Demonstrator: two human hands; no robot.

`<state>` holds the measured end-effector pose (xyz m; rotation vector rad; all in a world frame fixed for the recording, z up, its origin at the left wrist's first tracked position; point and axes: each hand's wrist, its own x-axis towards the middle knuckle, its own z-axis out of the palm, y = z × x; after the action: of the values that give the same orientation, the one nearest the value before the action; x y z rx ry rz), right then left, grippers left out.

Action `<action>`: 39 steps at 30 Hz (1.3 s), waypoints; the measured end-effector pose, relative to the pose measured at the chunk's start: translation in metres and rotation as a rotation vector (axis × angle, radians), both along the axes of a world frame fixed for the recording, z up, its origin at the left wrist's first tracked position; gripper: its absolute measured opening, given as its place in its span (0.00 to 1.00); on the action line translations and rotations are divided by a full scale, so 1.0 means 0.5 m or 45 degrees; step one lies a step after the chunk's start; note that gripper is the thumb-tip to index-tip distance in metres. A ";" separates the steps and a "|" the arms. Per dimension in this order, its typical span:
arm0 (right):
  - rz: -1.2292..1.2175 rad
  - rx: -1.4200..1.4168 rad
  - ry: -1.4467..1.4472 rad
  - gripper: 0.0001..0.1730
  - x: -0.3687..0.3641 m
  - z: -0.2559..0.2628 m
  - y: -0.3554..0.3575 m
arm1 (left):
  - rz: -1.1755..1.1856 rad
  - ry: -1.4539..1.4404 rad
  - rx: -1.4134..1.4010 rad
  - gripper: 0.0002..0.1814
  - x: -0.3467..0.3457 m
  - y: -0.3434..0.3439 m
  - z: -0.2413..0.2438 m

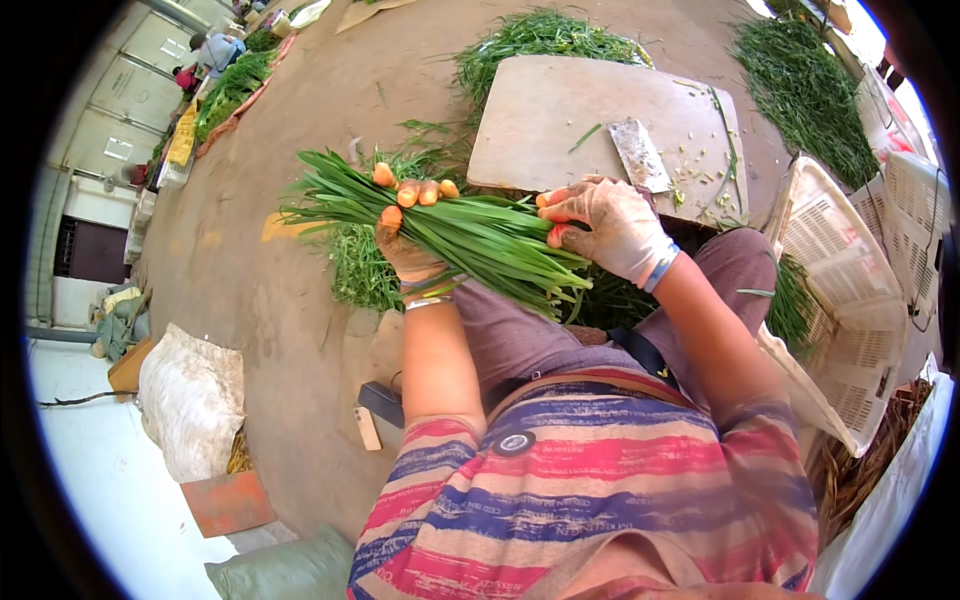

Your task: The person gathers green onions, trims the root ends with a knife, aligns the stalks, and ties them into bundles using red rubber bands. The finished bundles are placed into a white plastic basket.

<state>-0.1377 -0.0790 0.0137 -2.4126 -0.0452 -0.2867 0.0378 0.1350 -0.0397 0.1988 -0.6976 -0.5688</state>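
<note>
A bundle of long flat green leaves, like garlic chives [480, 229], lies across my left palm above my lap. My left hand [411, 232], in a worn glove with bare orange-stained fingertips, is closed round the bundle's middle. At its right part, my right hand [604, 225], in a similar dirty white glove, has thumb and fingertips pinched on some leaves. Just beyond my hands stands a pale board-topped table [555, 112]. On it rest a wide flat metal blade [639, 156], perhaps a cleaver, and scattered cut stem bits [694, 184].
A heap of greens [555, 37] lies behind the table, another [802, 97] at far right. White plastic crates [847, 300] stand by my right knee. Loose leaves [364, 262] lie left of my knees, a phone [367, 428] by my left elbow. People [217, 52] sit far left.
</note>
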 end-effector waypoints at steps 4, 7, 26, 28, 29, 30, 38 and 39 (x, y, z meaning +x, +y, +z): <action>-0.151 0.900 -0.241 0.13 0.015 -0.066 0.011 | 0.072 0.099 0.051 0.24 -0.004 -0.009 0.000; -0.239 1.447 -0.278 0.08 0.020 -0.066 0.003 | 0.138 0.116 0.154 0.23 -0.012 -0.022 0.006; -0.465 1.563 0.272 0.09 -0.005 -0.119 -0.056 | 0.555 0.584 0.377 0.15 0.018 -0.009 -0.038; -0.497 1.542 0.224 0.09 -0.016 -0.151 -0.095 | 0.578 0.558 0.367 0.14 0.021 0.000 -0.032; -0.508 1.567 0.199 0.09 -0.024 -0.171 -0.119 | 0.582 0.552 0.361 0.14 0.023 0.001 -0.030; -0.484 1.555 0.322 0.12 -0.034 -0.159 -0.124 | 0.585 0.552 0.360 0.14 0.023 0.005 -0.030; -0.046 2.181 0.263 0.19 0.007 -0.212 -0.040 | 0.537 0.741 0.452 0.16 -0.013 -0.038 -0.009; -0.006 2.262 0.197 0.18 0.005 -0.213 -0.039 | 0.560 0.795 0.484 0.16 -0.016 -0.035 -0.007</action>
<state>-0.1352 -0.0985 -0.0925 -0.6571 0.2047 -0.0426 0.0297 0.1173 -0.0430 0.4889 0.0726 -0.3043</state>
